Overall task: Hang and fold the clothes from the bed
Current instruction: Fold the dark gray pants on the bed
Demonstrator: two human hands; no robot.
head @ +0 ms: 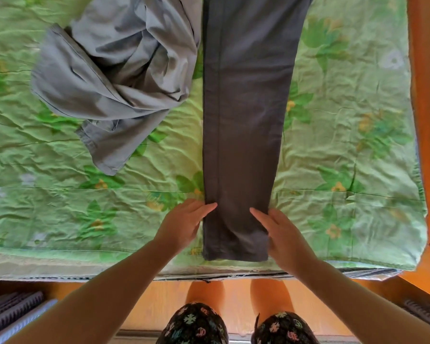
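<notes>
Dark grey trousers point(246, 108) lie flat and straight on the bed, legs stacked, hems at the near edge. My left hand point(184, 220) rests at the left edge of the trouser legs near the hem, fingertips on the fabric. On the right edge my right hand point(283, 234) lies with its fingers spread over the cloth. Neither hand grips anything. A crumpled light grey garment point(114, 70) lies in a heap to the left of the trousers.
The bed is covered with a green floral quilt point(345, 145). An orange wooden bed frame point(427, 120) runs along the right side. A wooden floor point(159, 301) lies below the bed's near edge, with a ribbed radiator-like object point(13, 314) at lower left.
</notes>
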